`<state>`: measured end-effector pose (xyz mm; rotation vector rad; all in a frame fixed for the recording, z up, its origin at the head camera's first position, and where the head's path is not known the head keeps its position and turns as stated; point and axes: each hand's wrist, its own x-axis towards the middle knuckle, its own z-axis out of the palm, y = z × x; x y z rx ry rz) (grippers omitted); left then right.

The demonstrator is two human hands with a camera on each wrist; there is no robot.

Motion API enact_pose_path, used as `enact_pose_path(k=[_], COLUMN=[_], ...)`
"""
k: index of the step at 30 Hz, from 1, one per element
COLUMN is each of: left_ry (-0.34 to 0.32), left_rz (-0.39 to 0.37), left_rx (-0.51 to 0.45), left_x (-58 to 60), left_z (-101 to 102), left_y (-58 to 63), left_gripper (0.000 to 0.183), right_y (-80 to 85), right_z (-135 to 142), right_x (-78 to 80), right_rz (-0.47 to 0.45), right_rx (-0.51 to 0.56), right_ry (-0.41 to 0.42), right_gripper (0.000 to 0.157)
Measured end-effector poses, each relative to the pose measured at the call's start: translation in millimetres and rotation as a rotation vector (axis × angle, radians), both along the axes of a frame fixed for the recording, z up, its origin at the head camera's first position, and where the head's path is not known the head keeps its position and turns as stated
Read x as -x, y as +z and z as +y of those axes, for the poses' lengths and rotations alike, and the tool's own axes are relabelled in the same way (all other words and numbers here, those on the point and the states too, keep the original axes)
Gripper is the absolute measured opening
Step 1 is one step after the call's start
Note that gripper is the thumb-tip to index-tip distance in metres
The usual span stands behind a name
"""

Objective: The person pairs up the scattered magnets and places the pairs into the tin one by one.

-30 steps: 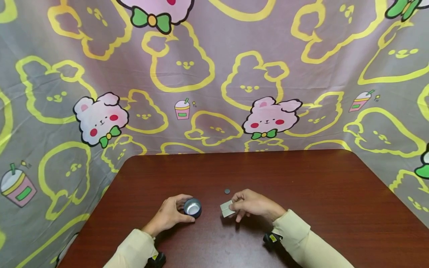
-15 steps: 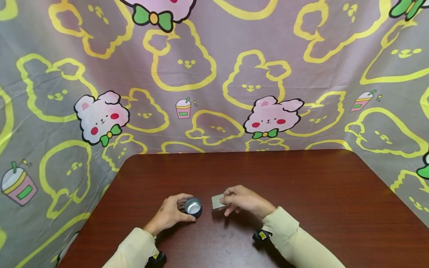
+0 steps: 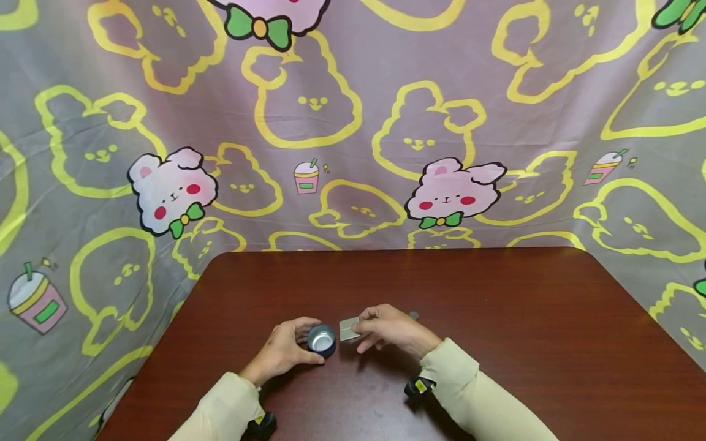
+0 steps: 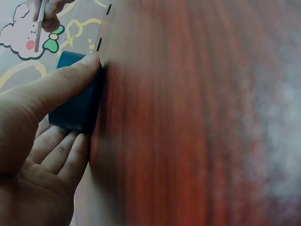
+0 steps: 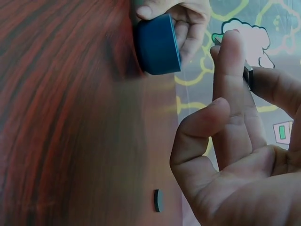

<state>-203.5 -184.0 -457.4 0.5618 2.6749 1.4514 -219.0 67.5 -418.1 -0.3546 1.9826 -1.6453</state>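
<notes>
My left hand holds a small round dark blue cup with a silvery inside, its mouth facing up. In the left wrist view the thumb lies along one side of the cup and the fingers on the other. Just right of the cup, my right hand pinches a thin, light grey square piece with a line across it. From the right wrist, mostly the edge of that piece shows between thumb and fingers. A small grey disc lies beyond the right wrist.
Both hands are over a reddish-brown wooden table with rounded far corners. A patterned curtain with cartoon bears and rabbits surrounds its back and sides. Each wrist wears a small black camera.
My right hand has carried the square piece left, close to the cup. The disc, first left of that hand and then hidden, now shows to its right. The left hand keeps its hold.
</notes>
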Motion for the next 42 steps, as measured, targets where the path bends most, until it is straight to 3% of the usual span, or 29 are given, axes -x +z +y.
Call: enact_pose_path(k=[21,42], left_ry=[0.005,0.015], left_rz=[-0.062,-0.058], left_rx=[-0.013,0.008], left_x=[0.2,-0.2], left_z=[-0.1,-1.1], left_y=[3.2,4.4], left_gripper=[0.065,0.065], right_y=[-3.5,-10.9], right_z=[-28.9,-45.4], right_x=[5.1,7.0], right_rz=[-0.039,-0.082], right_rx=[0.030,0.037], right_ry=[0.003,0.010], right_gripper=[0.019,0.015])
